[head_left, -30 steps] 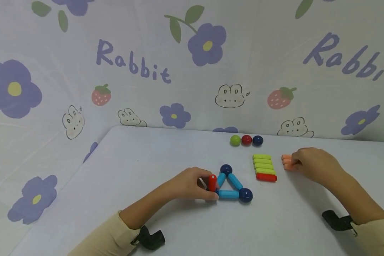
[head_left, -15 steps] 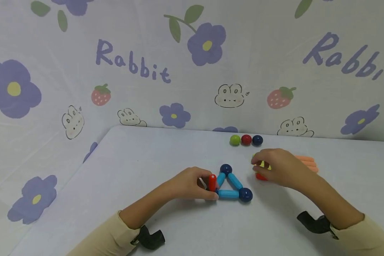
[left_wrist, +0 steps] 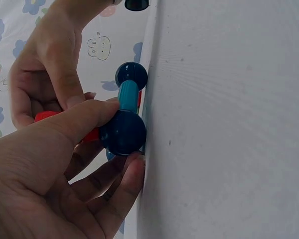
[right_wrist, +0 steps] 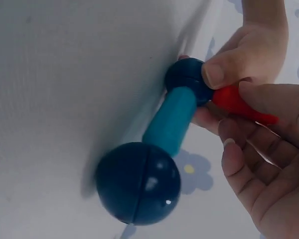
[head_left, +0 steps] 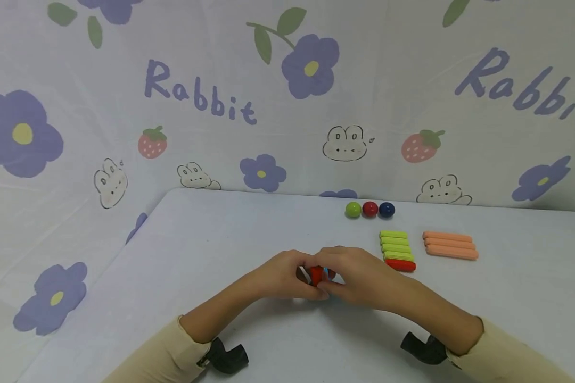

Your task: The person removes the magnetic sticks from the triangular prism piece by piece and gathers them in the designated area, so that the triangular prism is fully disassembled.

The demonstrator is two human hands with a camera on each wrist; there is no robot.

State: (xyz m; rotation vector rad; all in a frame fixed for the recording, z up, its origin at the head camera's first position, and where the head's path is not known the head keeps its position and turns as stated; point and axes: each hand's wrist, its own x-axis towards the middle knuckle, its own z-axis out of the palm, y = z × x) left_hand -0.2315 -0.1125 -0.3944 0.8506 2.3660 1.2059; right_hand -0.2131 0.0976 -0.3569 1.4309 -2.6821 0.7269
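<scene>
My left hand [head_left: 282, 275] grips a dark blue ball [left_wrist: 122, 132], its thumb and fingertips on either side. A red magnetic rod [right_wrist: 239, 104] stands up from that ball. Around the rod my right hand [head_left: 364, 276] curls, thumb against it, fingers partly hidden. A light blue rod [right_wrist: 170, 121] joins the gripped ball to another dark blue ball [right_wrist: 138, 183] in the right wrist view. My hands meet over this assembly and hide most of it in the head view.
Light green rods [head_left: 395, 241] lie in a row with one red rod [head_left: 400, 265] at their near side. Orange rods [head_left: 451, 245] lie to their right. Behind stand a green ball [head_left: 353, 209], a red ball [head_left: 370, 209] and a dark blue ball [head_left: 387, 209].
My right hand has moved left from the orange rods, over the green ones, to the upright red rod. The left hand has stayed at the ball.
</scene>
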